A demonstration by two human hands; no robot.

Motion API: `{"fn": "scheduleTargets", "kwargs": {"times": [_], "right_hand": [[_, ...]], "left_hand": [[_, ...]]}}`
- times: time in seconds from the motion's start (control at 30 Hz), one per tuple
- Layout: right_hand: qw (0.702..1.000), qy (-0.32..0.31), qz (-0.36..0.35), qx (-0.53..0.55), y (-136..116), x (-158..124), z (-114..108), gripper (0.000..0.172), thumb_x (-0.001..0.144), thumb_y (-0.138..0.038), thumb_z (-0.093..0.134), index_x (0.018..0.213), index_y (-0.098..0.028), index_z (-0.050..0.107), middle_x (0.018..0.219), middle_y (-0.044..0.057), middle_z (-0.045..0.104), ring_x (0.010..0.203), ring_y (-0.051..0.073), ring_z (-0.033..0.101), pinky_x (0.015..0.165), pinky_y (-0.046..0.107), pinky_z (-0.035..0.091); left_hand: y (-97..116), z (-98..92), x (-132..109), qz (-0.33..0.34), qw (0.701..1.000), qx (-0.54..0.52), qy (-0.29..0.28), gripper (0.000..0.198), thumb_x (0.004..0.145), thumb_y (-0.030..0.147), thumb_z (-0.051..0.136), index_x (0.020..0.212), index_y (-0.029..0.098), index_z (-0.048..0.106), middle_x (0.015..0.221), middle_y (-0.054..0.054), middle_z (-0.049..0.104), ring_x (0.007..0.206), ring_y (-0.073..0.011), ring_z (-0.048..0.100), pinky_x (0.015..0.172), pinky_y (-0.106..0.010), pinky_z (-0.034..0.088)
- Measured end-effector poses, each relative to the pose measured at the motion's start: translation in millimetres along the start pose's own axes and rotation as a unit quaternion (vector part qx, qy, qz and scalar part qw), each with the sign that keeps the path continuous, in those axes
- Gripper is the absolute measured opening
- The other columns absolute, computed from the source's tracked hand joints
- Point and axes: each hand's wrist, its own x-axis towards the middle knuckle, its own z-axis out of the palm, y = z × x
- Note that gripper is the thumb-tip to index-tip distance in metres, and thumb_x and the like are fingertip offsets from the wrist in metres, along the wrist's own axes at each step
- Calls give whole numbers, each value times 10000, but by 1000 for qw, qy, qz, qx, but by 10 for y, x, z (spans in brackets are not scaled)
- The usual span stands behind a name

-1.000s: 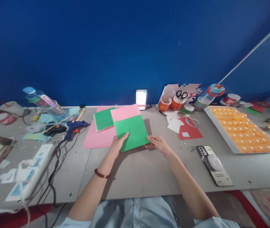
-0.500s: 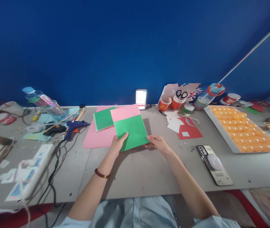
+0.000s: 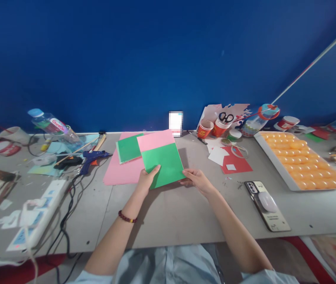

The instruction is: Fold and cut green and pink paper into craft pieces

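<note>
Between my hands is a green sheet of paper (image 3: 163,163) lying over a pink sheet (image 3: 157,140), whose upper strip shows beyond the green one. My left hand (image 3: 149,177) grips the lower left edge, its thumb on top of the green. At the lower right corner, my right hand (image 3: 196,179) pinches the sheets between thumb and fingers. Behind and to the left, a smaller green stack (image 3: 129,148) rests on larger pink paper (image 3: 113,171) on the table.
To the left are a blue glue gun (image 3: 92,159), a power strip (image 3: 39,221) with cables and a plastic bottle (image 3: 55,126). On the right stand red paper cups (image 3: 205,129), a phone (image 3: 270,219) and a tray of orange balls (image 3: 300,161). A blue wall (image 3: 156,59) rises behind.
</note>
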Motion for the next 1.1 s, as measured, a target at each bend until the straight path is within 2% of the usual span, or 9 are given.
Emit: {"fn": "scheduleTargets", "kwargs": {"times": [0.2,0.4,0.57,0.67,0.8,0.93,1.1], "right_hand": [[1000,-2,-4,-6,2,-2,1,423,661,-480,757,914,-143,716,828,75,735,689,149,701,653,230,567],[1000,6,7,-12,32,15,-19,421,670,-490,752,924,-157,714,775,68,731,647,151,700,611,224,564],[1000,5,-17,18,-7,2,-9,481,711,-569,684,911,-132,712,793,98,728,727,190,713,665,259,574],[1000,4,-22,12,-25,-10,-2,430,689,-512,728,905,-141,709,816,83,730,729,175,711,683,251,572],[1000,29,-5,-4,15,18,-18,356,631,-408,792,863,-151,709,749,49,730,684,149,704,676,233,570],[998,56,-5,-9,46,51,-30,313,647,-373,782,869,-163,713,729,40,729,647,137,699,658,230,570],[998,53,-15,-12,10,30,-8,279,651,-354,780,864,-182,722,706,25,724,644,148,702,654,240,578]], "left_hand": [[16,3,-16,9,1000,11,-3,451,562,439,824,879,134,721,940,-112,734,951,-308,676,828,-403,549],[19,3,-28,5,1000,7,-4,430,570,433,820,864,133,725,916,-113,737,926,-314,682,817,-414,550],[7,-14,-17,22,1000,16,13,425,586,429,813,870,126,725,906,-112,739,929,-316,679,809,-406,551],[3,-20,-9,29,999,22,22,430,595,434,808,881,125,722,925,-113,736,958,-314,670,823,-402,548],[-2,-11,-6,27,999,7,21,458,589,440,811,911,129,717,975,-116,727,999,-311,657,879,-423,525],[1,8,-18,6,1000,-26,10,479,573,443,820,918,128,713,972,-117,728,985,-313,662,876,-440,527],[6,12,-18,-17,999,-47,15,451,565,413,834,908,146,713,961,-104,732,961,-299,674,884,-441,527]]}}
